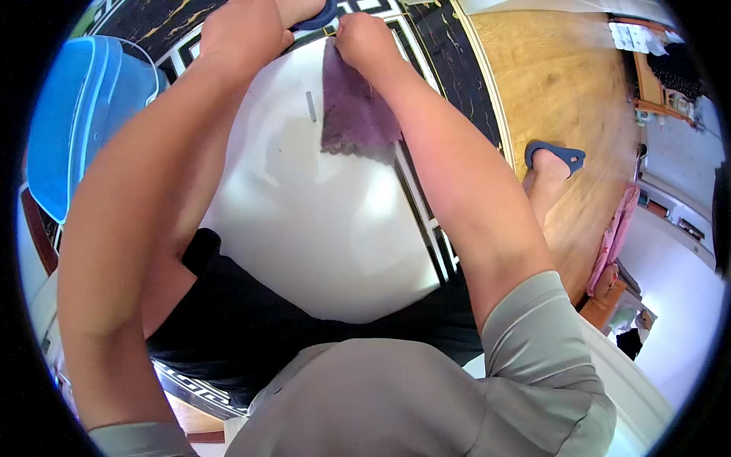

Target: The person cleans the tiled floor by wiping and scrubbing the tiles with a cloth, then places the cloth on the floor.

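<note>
A large glossy white rounded object sits between my legs, with a small dark slotted mark on its upper face; I cannot tell its kind. My right hand is closed at its far edge, gripping the top of a purple cloth. The cloth hangs down over the object's right side, its ragged lower edge spread on the white surface. My left hand is at the far left edge of the white object, beside a foot in a dark blue slipper. Most of its fingers are hidden.
A translucent blue bucket with a handle stands at the left. Black-and-white patterned flooring lies under the white object, and wood-look floor extends to the right. Another slippered foot rests there, near shelves and hanging pink fabric.
</note>
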Demonstrator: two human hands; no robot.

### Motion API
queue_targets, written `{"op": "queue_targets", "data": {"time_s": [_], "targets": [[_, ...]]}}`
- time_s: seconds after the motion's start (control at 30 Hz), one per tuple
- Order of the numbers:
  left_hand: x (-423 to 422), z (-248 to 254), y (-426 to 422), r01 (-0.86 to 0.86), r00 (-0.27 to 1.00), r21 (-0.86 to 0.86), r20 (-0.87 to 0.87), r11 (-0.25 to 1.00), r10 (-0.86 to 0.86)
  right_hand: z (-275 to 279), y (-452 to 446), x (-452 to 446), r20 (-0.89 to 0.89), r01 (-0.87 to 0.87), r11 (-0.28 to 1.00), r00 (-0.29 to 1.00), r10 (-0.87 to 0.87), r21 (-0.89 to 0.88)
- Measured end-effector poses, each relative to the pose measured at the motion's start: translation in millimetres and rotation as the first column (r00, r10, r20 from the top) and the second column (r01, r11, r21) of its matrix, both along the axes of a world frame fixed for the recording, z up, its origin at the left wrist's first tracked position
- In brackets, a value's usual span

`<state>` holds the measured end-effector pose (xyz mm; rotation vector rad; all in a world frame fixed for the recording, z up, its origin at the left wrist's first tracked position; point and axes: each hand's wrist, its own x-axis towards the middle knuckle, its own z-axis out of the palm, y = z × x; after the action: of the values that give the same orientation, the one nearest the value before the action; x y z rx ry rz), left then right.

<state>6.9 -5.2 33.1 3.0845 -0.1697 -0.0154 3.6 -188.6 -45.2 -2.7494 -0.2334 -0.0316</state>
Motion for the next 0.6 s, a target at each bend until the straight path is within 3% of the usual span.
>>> {"op": "queue_targets", "data": {"time_s": [0.13, 0.2, 0.27, 0.37, 0.43, 0.6], "targets": [[-1.1, 5.3, 0.6, -0.011, 0.999, -0.006, -0.032, 1.000, 0.011, -3.4, -6.5, -14.3, 0.021, -0.023, 0.999, 1.000, 0.023, -0.034], [-0.6, 6.0, -1.0, -0.028, 1.000, 0.001, -0.013, 1.000, 0.028, 2.8, -21.6, -51.5, -0.096, 0.008, 0.998, 0.995, -0.014, -0.054], [-3.6, 4.7, -2.3, -0.038, 0.999, 0.008, -0.008, 0.999, 0.038, 17.5, -37.2, -102.0, -0.216, 0.098, 0.995, 0.972, -0.092, 0.018], [-3.4, 2.9, -2.9, -0.028, 0.999, 0.006, 0.024, 1.000, 0.028, 18.8, -66.2, -180.1, -0.171, 0.109, 0.986, 0.981, -0.087, 0.124], [-5.8, 0.2, -0.1, 0.004, 0.998, 0.002, 0.057, 1.000, -0.005, 27.1, -75.9, -216.3, -0.298, 0.232, 0.959, 0.938, -0.177, 0.160], [-5.7, 2.8, -0.4, 0.031, 0.999, 0.017, -0.020, 0.999, -0.031, 17.8, -63.2, -199.0, -0.134, 0.202, 0.960, 0.975, -0.179, 0.192]]}}
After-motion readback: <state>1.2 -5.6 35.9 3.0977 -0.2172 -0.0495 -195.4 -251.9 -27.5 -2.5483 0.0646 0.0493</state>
